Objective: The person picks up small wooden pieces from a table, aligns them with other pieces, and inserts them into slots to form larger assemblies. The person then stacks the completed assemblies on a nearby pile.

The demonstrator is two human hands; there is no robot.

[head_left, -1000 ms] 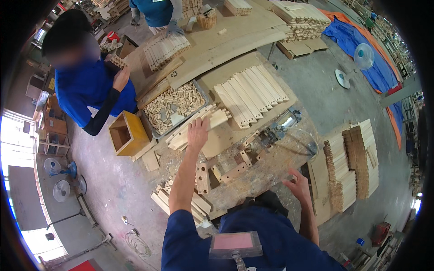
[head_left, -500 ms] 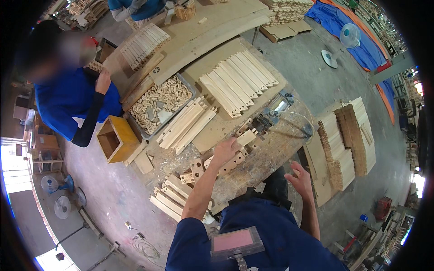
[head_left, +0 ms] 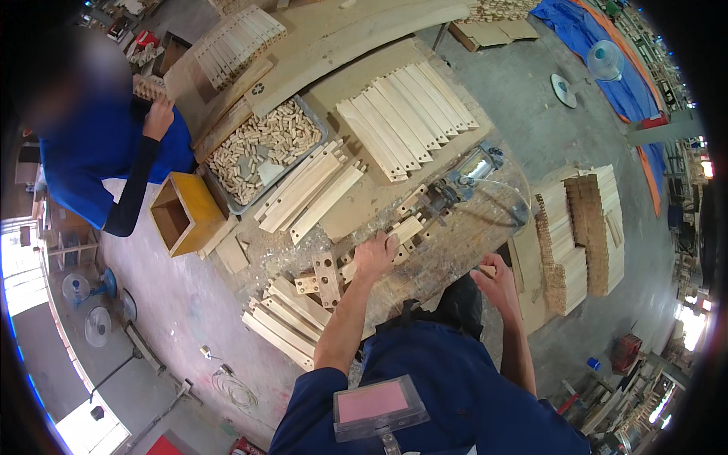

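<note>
My left hand [head_left: 375,256] is closed over a pale wooden strip [head_left: 408,227] lying in a wooden jig at the near side of the workbench. Pegs stick out at the strip's far end, close to a metal clamp-like device [head_left: 447,193]. My right hand [head_left: 498,282] is beside the bench's near edge, its fingers pinched together. A small light-coloured bit shows between them, too small to make out. Left of my left hand lies a drilled wooden block [head_left: 327,279].
A grey tray [head_left: 324,130] holds many dowels, with loose strips [head_left: 318,189] beside it. Drilled strips [head_left: 406,117] lie in a row behind. More strips [head_left: 284,322] sit near left. A yellow box [head_left: 199,212] stands by a co-worker [head_left: 98,167]. Stacked wood [head_left: 565,250] is at right.
My right hand has gone from spread fingers to a pinch and moved slightly left and up. My left hand stays on the strip. The view has shifted a little.
</note>
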